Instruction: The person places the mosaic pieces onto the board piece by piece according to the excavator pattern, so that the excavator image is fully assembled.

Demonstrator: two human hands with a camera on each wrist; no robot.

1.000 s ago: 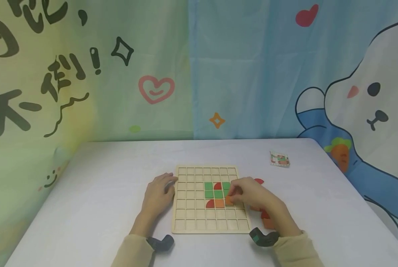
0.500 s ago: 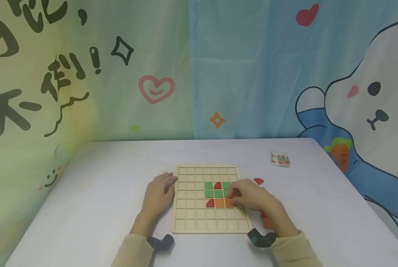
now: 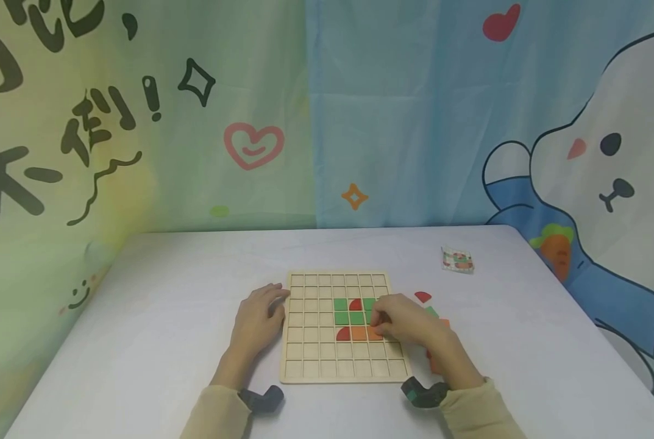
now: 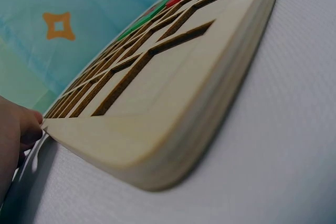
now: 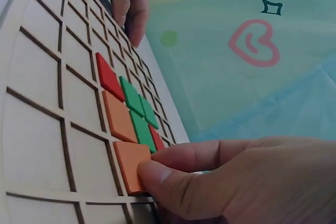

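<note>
Orange tile (image 5: 127, 165), flat and plain-faced

You face a white counter (image 3: 195, 292) in a curtained-off corner, cartoon-printed drapes (image 3: 392, 134) behind it and at left; the building's type is unclear.

"不倒!" (image 3: 72, 140) on the curtain (image 3: 381, 122)

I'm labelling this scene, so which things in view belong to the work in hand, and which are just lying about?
Part of the work:
- wooden board, left hand at its edge
- orange tile, pinched by the right hand
- green tiles and red pieces on the board
- probably the loose pieces beside it

Apparently just lying about:
- small packet, untouched
</note>
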